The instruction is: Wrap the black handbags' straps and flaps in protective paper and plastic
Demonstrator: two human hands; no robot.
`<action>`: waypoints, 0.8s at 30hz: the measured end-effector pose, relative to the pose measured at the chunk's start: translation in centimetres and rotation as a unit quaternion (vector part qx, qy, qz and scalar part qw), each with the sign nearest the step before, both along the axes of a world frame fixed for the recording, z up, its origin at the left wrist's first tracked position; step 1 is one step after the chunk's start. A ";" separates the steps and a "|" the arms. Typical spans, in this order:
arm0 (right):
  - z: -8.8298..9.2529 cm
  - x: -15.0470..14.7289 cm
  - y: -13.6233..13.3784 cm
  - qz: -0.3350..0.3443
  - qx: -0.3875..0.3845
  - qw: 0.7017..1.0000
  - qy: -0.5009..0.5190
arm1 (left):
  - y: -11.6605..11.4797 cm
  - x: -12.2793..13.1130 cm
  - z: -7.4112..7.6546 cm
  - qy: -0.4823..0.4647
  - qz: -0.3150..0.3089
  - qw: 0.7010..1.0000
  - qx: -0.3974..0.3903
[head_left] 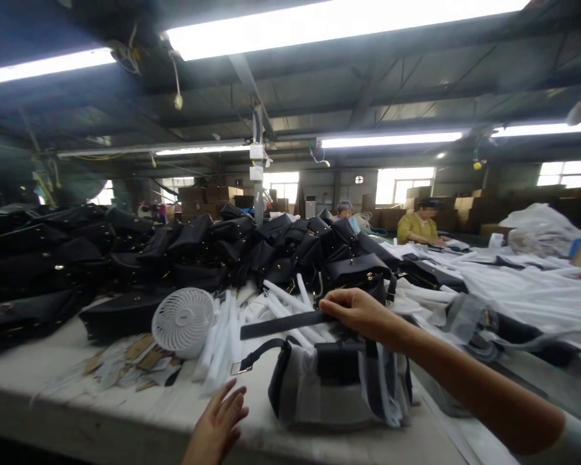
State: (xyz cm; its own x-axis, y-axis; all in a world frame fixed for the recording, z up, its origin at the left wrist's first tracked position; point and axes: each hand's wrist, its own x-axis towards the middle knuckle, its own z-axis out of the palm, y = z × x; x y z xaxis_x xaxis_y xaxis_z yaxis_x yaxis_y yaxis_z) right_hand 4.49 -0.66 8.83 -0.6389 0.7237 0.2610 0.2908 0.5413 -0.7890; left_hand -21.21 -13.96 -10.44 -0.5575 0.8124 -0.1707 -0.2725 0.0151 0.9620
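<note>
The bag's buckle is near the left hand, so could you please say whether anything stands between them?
Nothing visible does: the left hand is open just below the buckle in the view, and only tabletop shows between them.

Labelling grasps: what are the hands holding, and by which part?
Right hand pinches a black strap, well back from its visible end; left hand holds nothing.

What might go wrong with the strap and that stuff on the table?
The strap might slip, as only the right hand grips it and the left hand is free. The loose buckle sticking out beside the bag could snag something. And if the fan is running, which I can't tell, it might scatter the scraps nearby.
</note>
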 end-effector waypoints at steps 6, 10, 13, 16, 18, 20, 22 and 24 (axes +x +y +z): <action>-2.1 -1.2 1.2 -0.015 0.027 0.997 -0.064 | 2.1 -1.1 1.2 -0.056 -0.047 0.993 0.096; -3.0 -2.1 1.7 -0.028 0.032 0.997 -0.065 | 3.1 -1.8 2.3 -0.068 -0.029 0.986 0.152; -3.1 -2.7 1.8 -0.028 0.029 0.997 -0.062 | 3.7 -2.3 3.6 -0.041 -0.017 0.980 0.196; -2.9 -3.3 1.9 -0.038 0.011 0.998 -0.051 | 4.3 -2.4 5.4 -0.022 -0.027 0.972 0.234; -2.8 -3.6 2.1 -0.045 -0.012 0.998 -0.043 | 4.6 -2.4 6.6 -0.025 -0.045 0.966 0.254; -2.8 -3.6 2.4 -0.050 -0.035 0.998 -0.036 | 4.9 -2.3 7.4 -0.028 -0.071 0.961 0.266; -3.0 -3.4 2.7 -0.051 -0.050 0.997 -0.029 | 5.1 -2.3 7.9 -0.019 -0.086 0.959 0.270; -3.1 -3.1 2.8 -0.052 -0.055 0.997 -0.023 | 5.3 -2.3 8.1 0.001 -0.088 0.960 0.268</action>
State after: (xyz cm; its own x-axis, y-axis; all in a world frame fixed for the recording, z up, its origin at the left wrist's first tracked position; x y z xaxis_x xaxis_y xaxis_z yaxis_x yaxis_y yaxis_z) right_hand 1.35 2.16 5.71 -0.5681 0.8097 0.1472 0.3791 0.4162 -0.8265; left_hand -23.47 -8.62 -2.35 -0.4039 0.8650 0.2976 -0.3097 -0.4354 0.8453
